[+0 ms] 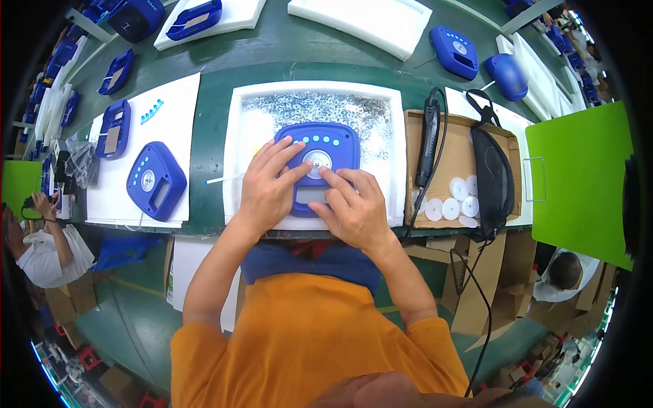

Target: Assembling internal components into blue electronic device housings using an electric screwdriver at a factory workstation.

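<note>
A blue plastic housing (330, 146) with a row of light-blue buttons and a round silver disc (317, 161) lies in a white foam tray (235, 146). My left hand (269, 187) rests flat on the housing's left side, fingers reaching toward the disc. My right hand (354, 207) covers the lower right part, its index finger pressing at the disc's edge. Neither hand grips anything.
Small metal parts (320, 109) fill the tray's back. A cardboard box (454, 163) on the right holds an electric screwdriver (428, 139), white discs (452, 204) and a black pouch (493, 180). Another blue housing (156, 180) lies on white foam at left. Other people sit at both sides.
</note>
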A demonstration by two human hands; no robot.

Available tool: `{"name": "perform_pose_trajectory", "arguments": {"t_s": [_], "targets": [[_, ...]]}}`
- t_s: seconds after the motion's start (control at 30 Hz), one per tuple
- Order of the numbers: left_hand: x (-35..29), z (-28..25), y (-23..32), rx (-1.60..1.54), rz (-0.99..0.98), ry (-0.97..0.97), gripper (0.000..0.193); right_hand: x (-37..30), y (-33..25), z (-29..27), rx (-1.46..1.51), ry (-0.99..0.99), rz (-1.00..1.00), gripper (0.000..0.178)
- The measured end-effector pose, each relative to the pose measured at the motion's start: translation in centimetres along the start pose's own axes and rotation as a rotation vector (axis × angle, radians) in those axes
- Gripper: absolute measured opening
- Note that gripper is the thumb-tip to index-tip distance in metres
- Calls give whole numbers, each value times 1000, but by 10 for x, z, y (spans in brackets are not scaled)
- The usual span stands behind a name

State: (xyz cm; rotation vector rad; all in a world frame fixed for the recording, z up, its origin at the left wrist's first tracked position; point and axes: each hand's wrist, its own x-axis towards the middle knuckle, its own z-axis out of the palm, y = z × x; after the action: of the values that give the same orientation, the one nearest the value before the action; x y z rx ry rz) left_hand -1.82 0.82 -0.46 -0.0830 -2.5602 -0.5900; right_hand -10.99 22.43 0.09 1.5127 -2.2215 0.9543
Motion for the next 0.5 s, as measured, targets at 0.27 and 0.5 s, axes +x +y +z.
{"name": "perform_pose_trajectory", "arguments": {"t_s": [0.27, 0.5], "targets": [[1, 0, -1, -8, -4, -8, 41, 2, 0, 1, -15, -3, 16, 29], [3, -1, -1, -23, -12, -7, 39, 0, -1, 3, -29, 4, 11, 32]]}}
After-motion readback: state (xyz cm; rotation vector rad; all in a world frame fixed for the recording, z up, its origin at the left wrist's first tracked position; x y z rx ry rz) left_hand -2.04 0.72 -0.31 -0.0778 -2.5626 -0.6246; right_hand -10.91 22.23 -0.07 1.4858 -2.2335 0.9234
